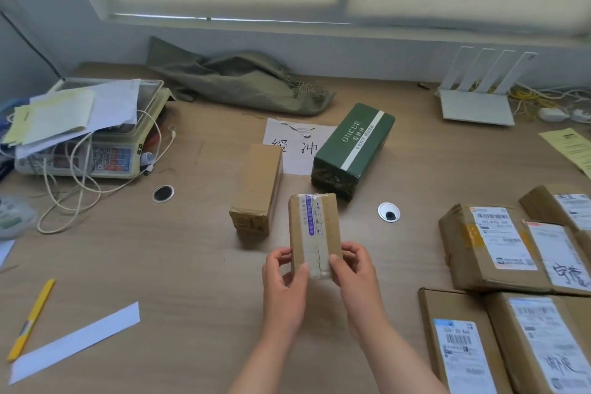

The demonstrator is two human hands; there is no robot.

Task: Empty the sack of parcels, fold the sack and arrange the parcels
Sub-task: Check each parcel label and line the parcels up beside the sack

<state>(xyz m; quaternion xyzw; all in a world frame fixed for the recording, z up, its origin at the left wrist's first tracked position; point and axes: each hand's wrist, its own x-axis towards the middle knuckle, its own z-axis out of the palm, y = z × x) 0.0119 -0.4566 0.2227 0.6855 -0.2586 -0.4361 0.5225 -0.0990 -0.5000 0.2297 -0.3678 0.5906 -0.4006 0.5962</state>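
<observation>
The wooden worktop [179,265] fills most of my view, running back to the wall under the window. At its far edge the grey-green sack [243,83] lies crumpled and slack, not folded, with one end propped against the wall. On my right, a cluster of labelled parcels [463,265] sits close together at the worktop's near corner, brown cartons touching one another with their white shipping labels facing up. On the far left stands a weighing scale [105,157] with loose papers [73,112] heaped on its pan and a white cable [73,201] looping down in front of it. A white router [476,105] with four antennas stands at the far right, with tangled wires beside it.

In the middle, a green box [351,150] printed ONCUR lies on its long side, partly over a torn paper sign [297,144]. Just to the left of it a plain brown parcel [259,185] lies on the worktop, also overlapping the sign's edge. A long white paper strip [76,342] lies at the near left, with a yellow pen [32,320] beside it.

I hold a small taped parcel [315,230] upright above the worktop, in front of the brown parcel and the green box. My left hand [284,281] grips its lower left edge, fingers curled behind and thumb on the front; my right hand [358,272] grips the lower right edge the same way.
</observation>
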